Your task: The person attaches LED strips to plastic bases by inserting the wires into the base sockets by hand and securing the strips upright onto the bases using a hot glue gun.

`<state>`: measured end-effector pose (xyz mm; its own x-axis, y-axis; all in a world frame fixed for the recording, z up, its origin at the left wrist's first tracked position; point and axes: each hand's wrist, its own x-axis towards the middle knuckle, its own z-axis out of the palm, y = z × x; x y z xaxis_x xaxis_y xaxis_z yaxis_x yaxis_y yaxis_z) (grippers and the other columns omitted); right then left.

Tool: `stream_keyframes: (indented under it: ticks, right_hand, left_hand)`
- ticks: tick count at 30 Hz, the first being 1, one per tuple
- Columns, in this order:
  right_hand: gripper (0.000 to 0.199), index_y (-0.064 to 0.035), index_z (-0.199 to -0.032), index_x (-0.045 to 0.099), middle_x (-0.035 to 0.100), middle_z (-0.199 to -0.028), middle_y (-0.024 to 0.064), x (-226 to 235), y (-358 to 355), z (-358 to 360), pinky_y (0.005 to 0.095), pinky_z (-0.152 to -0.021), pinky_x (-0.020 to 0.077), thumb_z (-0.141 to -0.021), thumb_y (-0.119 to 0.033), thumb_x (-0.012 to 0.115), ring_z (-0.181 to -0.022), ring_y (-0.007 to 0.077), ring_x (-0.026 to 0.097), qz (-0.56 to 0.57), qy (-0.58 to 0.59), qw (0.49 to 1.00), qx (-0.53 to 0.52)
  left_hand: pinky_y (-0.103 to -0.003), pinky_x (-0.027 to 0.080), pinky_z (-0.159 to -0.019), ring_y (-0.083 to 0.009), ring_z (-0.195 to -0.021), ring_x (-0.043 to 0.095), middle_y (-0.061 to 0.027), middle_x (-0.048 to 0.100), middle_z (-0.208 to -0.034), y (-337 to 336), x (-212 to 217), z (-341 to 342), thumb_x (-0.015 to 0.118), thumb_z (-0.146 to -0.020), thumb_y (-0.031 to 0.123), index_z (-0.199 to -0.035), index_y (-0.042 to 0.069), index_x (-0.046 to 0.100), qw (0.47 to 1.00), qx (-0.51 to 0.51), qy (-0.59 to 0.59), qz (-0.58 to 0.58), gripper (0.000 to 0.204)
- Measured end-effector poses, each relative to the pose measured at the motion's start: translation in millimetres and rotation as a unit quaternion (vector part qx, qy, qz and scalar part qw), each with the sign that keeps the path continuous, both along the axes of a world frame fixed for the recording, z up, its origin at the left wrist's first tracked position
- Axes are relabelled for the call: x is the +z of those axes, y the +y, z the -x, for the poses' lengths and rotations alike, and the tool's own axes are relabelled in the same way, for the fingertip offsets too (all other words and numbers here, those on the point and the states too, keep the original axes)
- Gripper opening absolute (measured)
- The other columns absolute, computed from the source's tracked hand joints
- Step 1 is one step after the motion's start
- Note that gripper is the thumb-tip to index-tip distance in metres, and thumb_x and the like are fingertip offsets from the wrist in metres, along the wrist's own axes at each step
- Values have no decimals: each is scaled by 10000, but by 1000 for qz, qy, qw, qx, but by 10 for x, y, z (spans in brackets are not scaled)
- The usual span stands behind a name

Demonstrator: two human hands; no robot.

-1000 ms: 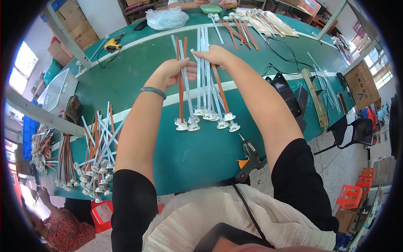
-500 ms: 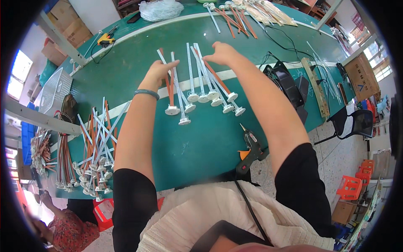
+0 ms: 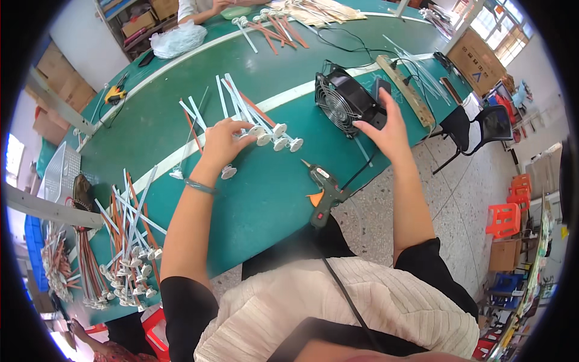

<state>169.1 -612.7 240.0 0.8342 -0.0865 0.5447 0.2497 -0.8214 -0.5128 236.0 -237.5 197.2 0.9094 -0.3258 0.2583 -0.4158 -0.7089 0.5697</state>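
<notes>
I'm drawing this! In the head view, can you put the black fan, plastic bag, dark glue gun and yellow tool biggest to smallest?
Black fan
Plastic bag and dark glue gun: too alike to rank
Yellow tool

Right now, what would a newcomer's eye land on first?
Probably the black fan at right on the green table, the right hand at its near right corner. Then the orange-triggered glue gun, lying near the front edge, and the heap of white and brown strips at left.
</notes>
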Motion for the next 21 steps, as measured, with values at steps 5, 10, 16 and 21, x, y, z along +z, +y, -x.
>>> stream_keyframes:
  ticks: [5,10,16,21]
  right_hand:
    - [740,-10,-1369,460,535,-1306,161,-18,224,124,385,-1007,437,-756,-205,826,-1201,301,539,-36,-107,993,-22]
    - [377,-5,-1157,593,589,-1220,148,152,682,335,372,-937,458,-803,-36,721,-1113,276,570,-57,-198,973,101]
    - [284,-32,-1049,648,605,-1166,133,12,927,252,371,-913,470,-777,-37,731,-1070,289,594,-43,-98,976,190]
    - [199,-38,-976,669,625,-1106,127,-69,883,252,365,-876,487,-784,-45,724,-1020,286,613,-49,-63,972,220]
  left_hand:
    - [-348,501,-706,-219,-791,656,-62,663,-841,92,-59,23,798,-750,225,-948,110,747,998,34,35,-28,234]
    - [-414,454,-839,-262,-984,610,-64,659,-995,-77,6,96,775,-737,308,-936,153,748,997,23,-73,-17,254]
    - [-641,247,-1085,-251,-1151,537,-69,642,-1090,-549,-113,91,721,-793,366,-1021,147,745,959,27,-118,-255,317]
    - [-600,262,-1094,-235,-1128,548,-33,653,-1010,-674,-115,85,697,-814,290,-896,144,754,952,27,-94,-291,177]
